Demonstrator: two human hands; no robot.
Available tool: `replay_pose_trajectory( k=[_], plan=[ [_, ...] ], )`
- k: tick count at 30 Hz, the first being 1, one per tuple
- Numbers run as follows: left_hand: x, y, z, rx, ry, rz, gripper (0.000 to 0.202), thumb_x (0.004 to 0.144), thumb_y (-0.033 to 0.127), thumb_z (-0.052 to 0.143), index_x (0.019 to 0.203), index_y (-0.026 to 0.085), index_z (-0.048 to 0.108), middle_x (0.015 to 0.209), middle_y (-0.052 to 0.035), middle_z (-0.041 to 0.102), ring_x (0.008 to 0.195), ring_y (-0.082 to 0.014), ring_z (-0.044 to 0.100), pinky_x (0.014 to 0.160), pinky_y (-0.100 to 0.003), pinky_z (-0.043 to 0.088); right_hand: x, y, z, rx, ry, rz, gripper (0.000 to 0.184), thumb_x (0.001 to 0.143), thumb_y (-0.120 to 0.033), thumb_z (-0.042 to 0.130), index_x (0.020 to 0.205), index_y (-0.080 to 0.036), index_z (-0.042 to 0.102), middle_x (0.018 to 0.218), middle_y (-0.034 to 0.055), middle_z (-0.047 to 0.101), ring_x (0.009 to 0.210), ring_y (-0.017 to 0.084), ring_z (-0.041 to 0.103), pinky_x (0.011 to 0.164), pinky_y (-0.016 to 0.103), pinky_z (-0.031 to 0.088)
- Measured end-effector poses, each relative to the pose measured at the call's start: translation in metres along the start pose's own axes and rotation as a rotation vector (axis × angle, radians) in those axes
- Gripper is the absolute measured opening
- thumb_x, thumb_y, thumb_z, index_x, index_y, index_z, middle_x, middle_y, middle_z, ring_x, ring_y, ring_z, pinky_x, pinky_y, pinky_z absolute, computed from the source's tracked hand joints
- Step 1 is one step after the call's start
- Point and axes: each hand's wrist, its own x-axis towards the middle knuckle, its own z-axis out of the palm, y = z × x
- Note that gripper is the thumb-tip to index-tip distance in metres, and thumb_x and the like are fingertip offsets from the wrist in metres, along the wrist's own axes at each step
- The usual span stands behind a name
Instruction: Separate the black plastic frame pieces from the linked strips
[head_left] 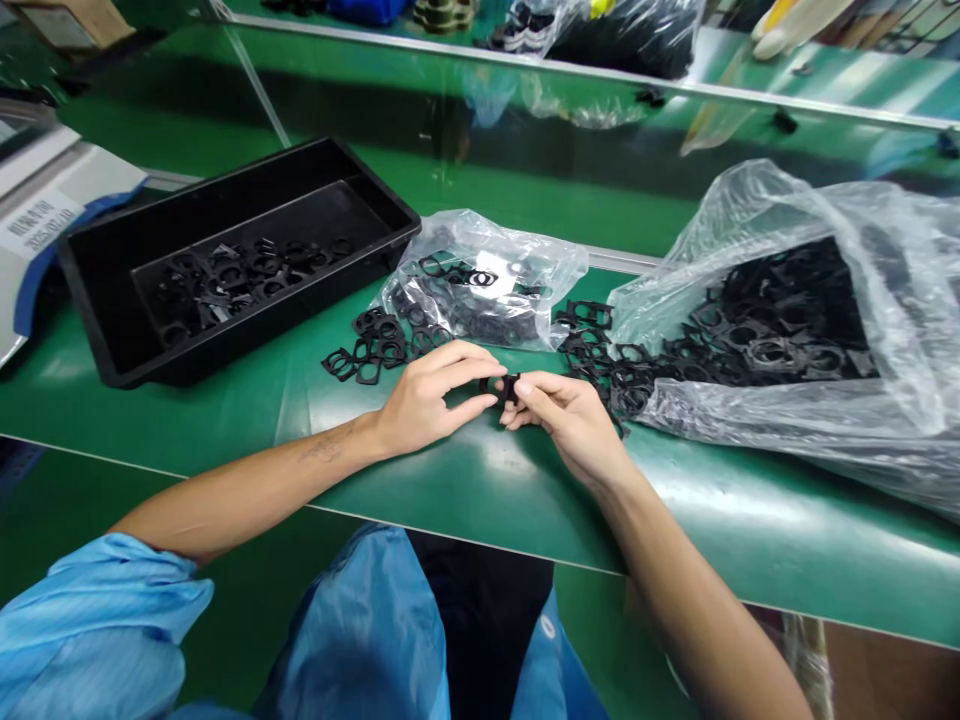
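Between my two hands, just above the green table, is a small black plastic part (507,388). My left hand (429,398) pinches its left side between thumb and fingers. From the right, my right hand (564,412) grips the same part with thumb and forefinger. Whether it is one piece or two fitted together cannot be made out. Behind my left hand lies a loose pile of black ring-shaped parts (379,340). More black frame-like parts (592,340) spread out behind my right hand, near the mouth of a large clear bag (795,410).
A black tray (247,335) holding many small black parts stands at the left. A smaller clear bag (480,320) with black parts lies at the back middle. Behind, a raised glass shelf with a metal edge (465,50) crosses the view. A white-and-blue machine (52,220) sits far left.
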Motion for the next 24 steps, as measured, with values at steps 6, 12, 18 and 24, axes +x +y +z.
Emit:
replay_pose_trajectory(
  k=[6, 12, 18, 24],
  plan=[
    [-0.0007, -0.0006, 0.0000, -0.024, -0.010, 0.006, 0.025, 0.090, 0.020, 0.072, 0.114, 0.018, 0.073, 0.108, -0.0087, 0.074, 0.101, -0.0183, 0.072, 0.092, -0.033, 0.060, 0.0006, 0.0001, -0.0008, -0.035, -0.006, -0.013, 0.042, 0.074, -0.058, 0.083, 0.076, -0.017, 0.075, 0.068, 0.0019, 0.069, 0.060, 0.012, 0.065, 0.062, 0.026, 0.058],
    [-0.0027, 0.0011, 0.0000, 0.019, -0.006, 0.050, 0.026, 0.092, 0.018, 0.068, 0.118, 0.021, 0.071, 0.107, -0.0075, 0.072, 0.098, -0.0169, 0.071, 0.089, -0.031, 0.061, -0.0002, 0.0037, 0.0030, -0.194, 0.040, -0.132, 0.043, 0.073, -0.060, 0.083, 0.077, -0.019, 0.073, 0.066, 0.0007, 0.067, 0.060, 0.014, 0.062, 0.064, 0.029, 0.057],
    [0.0006, 0.0046, -0.0033, 0.025, 0.088, 0.017, 0.019, 0.092, 0.023, 0.069, 0.110, 0.018, 0.069, 0.102, -0.0077, 0.074, 0.096, -0.0181, 0.070, 0.089, -0.033, 0.059, -0.0046, 0.0060, 0.0036, -0.466, 0.142, -0.418, 0.029, 0.089, -0.049, 0.072, 0.085, -0.021, 0.077, 0.079, 0.0049, 0.070, 0.072, 0.018, 0.065, 0.069, 0.032, 0.055],
    [0.0023, 0.0063, -0.0035, -0.087, 0.104, -0.141, 0.011, 0.095, 0.027, 0.065, 0.092, 0.017, 0.068, 0.088, -0.0046, 0.074, 0.083, -0.0151, 0.070, 0.080, -0.030, 0.057, -0.0062, 0.0035, 0.0025, -0.584, 0.149, -0.585, 0.022, 0.093, -0.041, 0.069, 0.088, -0.023, 0.080, 0.083, 0.0056, 0.075, 0.076, 0.020, 0.068, 0.077, 0.037, 0.057]
  ],
)
